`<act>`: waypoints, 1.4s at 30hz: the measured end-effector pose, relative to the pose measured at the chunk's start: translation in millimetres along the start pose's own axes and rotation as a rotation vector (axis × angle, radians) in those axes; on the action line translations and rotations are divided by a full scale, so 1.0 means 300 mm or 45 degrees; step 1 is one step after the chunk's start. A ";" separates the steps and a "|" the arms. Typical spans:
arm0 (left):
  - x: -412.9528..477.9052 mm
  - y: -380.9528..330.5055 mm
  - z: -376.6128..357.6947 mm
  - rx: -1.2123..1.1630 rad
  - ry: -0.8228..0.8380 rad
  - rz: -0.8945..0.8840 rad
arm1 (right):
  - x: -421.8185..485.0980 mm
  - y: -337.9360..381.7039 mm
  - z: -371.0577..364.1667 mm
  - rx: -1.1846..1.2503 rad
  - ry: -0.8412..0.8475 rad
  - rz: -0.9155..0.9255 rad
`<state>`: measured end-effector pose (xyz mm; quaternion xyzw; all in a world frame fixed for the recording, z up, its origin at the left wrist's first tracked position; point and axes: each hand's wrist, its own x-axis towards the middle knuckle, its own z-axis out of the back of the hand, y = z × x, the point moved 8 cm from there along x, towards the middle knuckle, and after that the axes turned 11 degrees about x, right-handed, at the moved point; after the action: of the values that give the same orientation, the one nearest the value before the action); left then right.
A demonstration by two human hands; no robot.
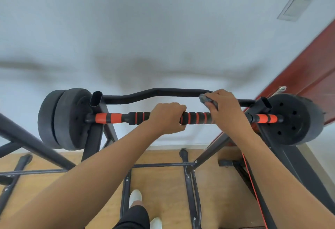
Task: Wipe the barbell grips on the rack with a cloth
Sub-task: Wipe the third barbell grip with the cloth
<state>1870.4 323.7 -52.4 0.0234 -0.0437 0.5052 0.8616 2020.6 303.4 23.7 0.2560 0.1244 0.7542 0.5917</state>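
Pale wall (163,29) ahead, wooden floor (163,183) underneath, and I'm looking down over a black rack (94,138) with the barbell (137,118) lying across its cradles, a black weight plate (61,120) at either end keeping it settled there. I'm wrapping my left hand (165,118) round the middle of the bar, fingers curled right over it, which I judge is steadying it so it isn't rolling under the rubbing. My right hand (225,107) is curling down over the ribbed black-and-orange foam grip (196,117), clutching a grey cloth (207,100) that's bunching out past the fingers (most of it is hidden under the palm). The cloth is sitting on the bar just beside my left hand, so this stretch is the one being worked. The orange grip (108,118) near the left plate and the short one (266,118) by the right plate are lying bare, likely still to do. A curved black crossbar (154,92) is running behind.
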 end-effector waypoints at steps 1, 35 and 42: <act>0.003 -0.016 0.001 0.039 -0.024 0.034 | 0.032 0.000 -0.044 -0.045 0.098 0.017; 0.089 -0.047 -0.076 0.164 0.502 0.191 | -0.052 0.001 -0.217 -0.382 0.172 -0.110; 0.074 -0.031 -0.141 -0.618 1.302 0.199 | -0.123 -0.012 -0.201 -0.161 0.039 -0.160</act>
<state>1891.5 341.9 -92.4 -0.4259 0.2625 0.4898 0.7140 1997.7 276.0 -37.3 0.1982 0.1015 0.7259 0.6508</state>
